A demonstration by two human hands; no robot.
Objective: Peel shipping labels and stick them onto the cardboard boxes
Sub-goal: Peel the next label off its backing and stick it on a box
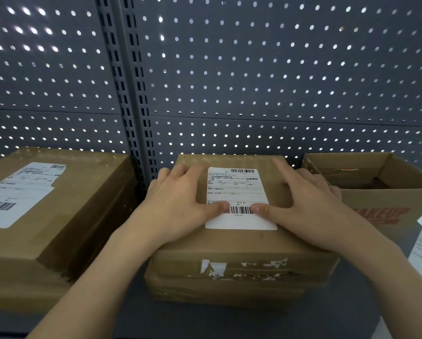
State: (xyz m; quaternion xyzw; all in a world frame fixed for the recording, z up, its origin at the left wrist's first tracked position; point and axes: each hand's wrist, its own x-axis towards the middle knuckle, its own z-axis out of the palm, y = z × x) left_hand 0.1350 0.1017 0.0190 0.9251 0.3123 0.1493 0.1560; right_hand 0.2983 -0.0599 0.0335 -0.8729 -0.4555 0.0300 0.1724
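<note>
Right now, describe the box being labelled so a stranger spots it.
Below the grey pegboard wall sit three cardboard boxes. On the middle box, the left hand and right hand press a white label flat. The left box lies untouched; the right box is open.

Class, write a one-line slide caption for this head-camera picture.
Left hand and right hand press a shipping label flat onto the middle cardboard box, thumbs at its lower barcode.

The middle box is matt brown cardboard with torn paper scraps on its front. Its label is smooth white paper. The perforated back panel looks like grey painted metal, matt.
</note>
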